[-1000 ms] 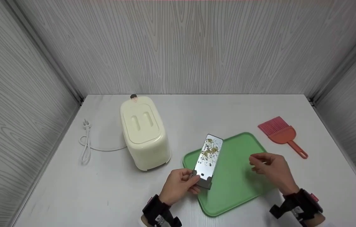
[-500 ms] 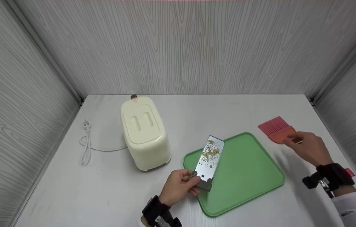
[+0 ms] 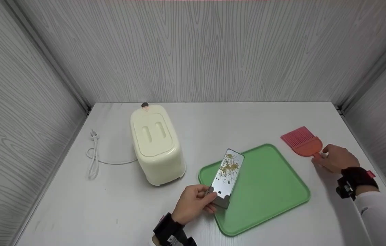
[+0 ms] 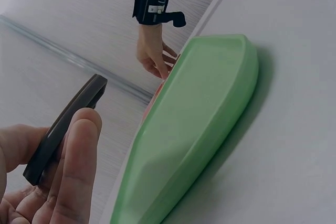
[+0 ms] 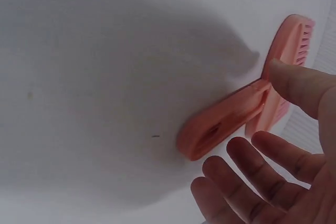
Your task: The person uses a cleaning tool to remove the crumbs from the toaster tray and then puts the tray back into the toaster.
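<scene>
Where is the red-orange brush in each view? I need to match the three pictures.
Head: the brush lies on the right side, up and right of the green tray.
Left wrist: only a reddish sliver of the brush, just left of centre along the tray's edge.
Right wrist: the brush is right of centre, handle toward lower left.
Shared landmark: the right hand, close to the brush in all three.

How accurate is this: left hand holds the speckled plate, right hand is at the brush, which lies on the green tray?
Not quite: the head view shows the brush on the white table, beside the green tray. The left hand does hold the plate; the rest stands.
</scene>
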`<state>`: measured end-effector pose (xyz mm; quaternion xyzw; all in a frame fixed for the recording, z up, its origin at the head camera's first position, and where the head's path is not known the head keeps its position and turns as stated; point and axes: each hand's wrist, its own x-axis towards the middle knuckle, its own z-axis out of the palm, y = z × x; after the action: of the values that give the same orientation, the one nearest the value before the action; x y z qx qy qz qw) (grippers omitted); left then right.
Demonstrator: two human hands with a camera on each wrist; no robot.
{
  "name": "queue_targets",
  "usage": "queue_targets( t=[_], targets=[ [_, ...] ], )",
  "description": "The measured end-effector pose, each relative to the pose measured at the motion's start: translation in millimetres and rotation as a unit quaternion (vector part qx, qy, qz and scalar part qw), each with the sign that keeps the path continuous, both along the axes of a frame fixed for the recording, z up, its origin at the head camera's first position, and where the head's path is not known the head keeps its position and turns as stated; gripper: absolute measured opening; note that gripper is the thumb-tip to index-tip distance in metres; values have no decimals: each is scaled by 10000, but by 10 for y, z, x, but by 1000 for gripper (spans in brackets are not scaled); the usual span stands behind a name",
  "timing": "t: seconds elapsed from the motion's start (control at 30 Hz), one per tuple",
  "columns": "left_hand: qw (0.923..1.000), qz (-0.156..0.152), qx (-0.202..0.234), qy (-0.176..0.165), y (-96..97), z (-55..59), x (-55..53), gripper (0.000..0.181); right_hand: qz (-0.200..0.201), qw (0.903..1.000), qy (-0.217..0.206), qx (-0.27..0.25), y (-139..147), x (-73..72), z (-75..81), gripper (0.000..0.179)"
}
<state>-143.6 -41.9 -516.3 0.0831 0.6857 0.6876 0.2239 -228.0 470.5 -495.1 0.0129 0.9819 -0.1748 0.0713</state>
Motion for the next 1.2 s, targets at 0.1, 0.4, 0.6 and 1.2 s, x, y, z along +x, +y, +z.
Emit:
queue_targets(
  t=[0.1,0.4,0.6,1.2],
  targets=[
    [10000,24,29,2,-4,-8,4,23,-10,10000,-46,13,16,-3,-36,61],
    [10000,73,22,-36,-15,-1,5,23,62,9998,-174,-91,23,-38,-41,51],
    [10000,61,-15,-43,-18,5,9,22,-5,9990,-245,-363,61,-28,-18,55],
    [9999,82,-75,-24,-11,-8,-23,26,-984,9775,-421,-1817,-47,34,28,64]
  ],
)
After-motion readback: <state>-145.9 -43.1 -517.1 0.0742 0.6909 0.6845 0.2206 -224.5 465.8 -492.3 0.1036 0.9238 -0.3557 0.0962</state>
